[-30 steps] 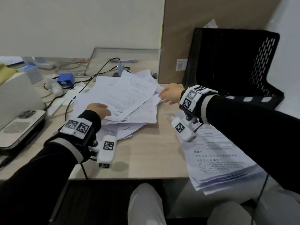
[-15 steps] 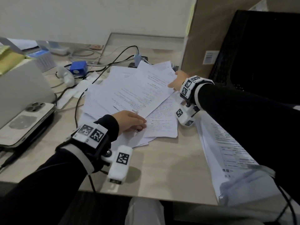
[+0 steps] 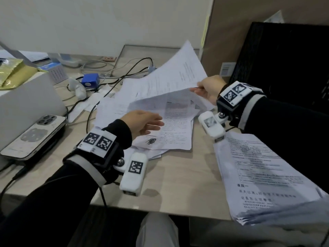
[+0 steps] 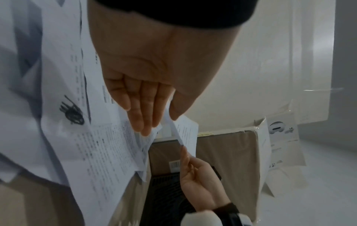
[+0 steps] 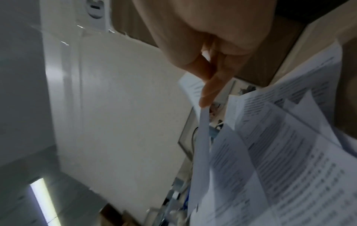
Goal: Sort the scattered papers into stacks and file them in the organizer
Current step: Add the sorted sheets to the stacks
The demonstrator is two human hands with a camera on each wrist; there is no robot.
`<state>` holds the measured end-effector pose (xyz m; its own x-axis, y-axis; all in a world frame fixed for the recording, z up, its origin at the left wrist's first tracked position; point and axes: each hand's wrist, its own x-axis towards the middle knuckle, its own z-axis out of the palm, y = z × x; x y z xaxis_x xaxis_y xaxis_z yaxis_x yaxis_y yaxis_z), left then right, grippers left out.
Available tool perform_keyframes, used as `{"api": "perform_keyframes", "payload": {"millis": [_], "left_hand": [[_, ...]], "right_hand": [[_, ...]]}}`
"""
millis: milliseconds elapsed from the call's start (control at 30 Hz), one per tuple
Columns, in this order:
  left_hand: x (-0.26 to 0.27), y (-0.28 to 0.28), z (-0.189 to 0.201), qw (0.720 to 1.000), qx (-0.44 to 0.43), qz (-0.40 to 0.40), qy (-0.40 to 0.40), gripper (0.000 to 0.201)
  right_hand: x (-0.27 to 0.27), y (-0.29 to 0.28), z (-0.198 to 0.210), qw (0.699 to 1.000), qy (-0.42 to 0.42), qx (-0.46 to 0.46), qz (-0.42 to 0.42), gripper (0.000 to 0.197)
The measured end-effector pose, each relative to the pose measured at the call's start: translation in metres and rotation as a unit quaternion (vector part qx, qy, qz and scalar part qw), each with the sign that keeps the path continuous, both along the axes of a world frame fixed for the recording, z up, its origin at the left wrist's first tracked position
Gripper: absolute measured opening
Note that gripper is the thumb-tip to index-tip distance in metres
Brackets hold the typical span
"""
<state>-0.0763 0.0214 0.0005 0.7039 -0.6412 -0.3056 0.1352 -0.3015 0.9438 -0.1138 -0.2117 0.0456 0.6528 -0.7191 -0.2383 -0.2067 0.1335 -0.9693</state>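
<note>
Here, right hand (image 3: 209,89) pinches a lifted sheet (image 3: 170,81) by its edge.
Left hand (image 3: 140,122) flat, fingers straight, over the pile (image 3: 170,136); organizer (image 3: 288,65) interior dark, contents unclear.

A plain off-white wall (image 3: 106,24) rises behind the pale wood-grain bench (image 3: 178,184). At the right a tall brown cardboard panel (image 3: 249,13) stands against it. The right wrist view shows a grey ceiling with a long lit light strip (image 5: 43,201).
</note>
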Motion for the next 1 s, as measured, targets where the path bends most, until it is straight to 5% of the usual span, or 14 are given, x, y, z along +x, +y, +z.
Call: {"api": "perform_keyframes", "payload": {"millis": [200, 400, 600, 767, 1000], "left_hand": [[-0.021, -0.024, 0.018, 0.991, -0.085, 0.017, 0.099, 0.069], [-0.023, -0.036, 0.022, 0.954, -0.203, 0.129, 0.178, 0.039], [-0.003, -0.010, 0.009, 0.952, -0.136, 0.252, 0.109, 0.045], [0.030, 0.027, -0.015, 0.961, -0.004, 0.275, 0.032, 0.041], [0.040, 0.043, -0.030, 0.964, 0.094, 0.248, -0.007, 0.044]], "right_hand": [[-0.046, 0.055, 0.012, 0.985, -0.134, 0.096, 0.044, 0.027], [-0.082, 0.090, -0.001, 0.980, -0.060, 0.086, 0.167, 0.022], [-0.096, 0.082, -0.005, 0.960, 0.091, -0.047, 0.261, 0.006], [-0.081, 0.045, -0.008, 0.946, 0.171, -0.199, 0.190, 0.009], [-0.035, 0.027, -0.039, 0.933, 0.255, -0.184, 0.172, 0.014]]}}
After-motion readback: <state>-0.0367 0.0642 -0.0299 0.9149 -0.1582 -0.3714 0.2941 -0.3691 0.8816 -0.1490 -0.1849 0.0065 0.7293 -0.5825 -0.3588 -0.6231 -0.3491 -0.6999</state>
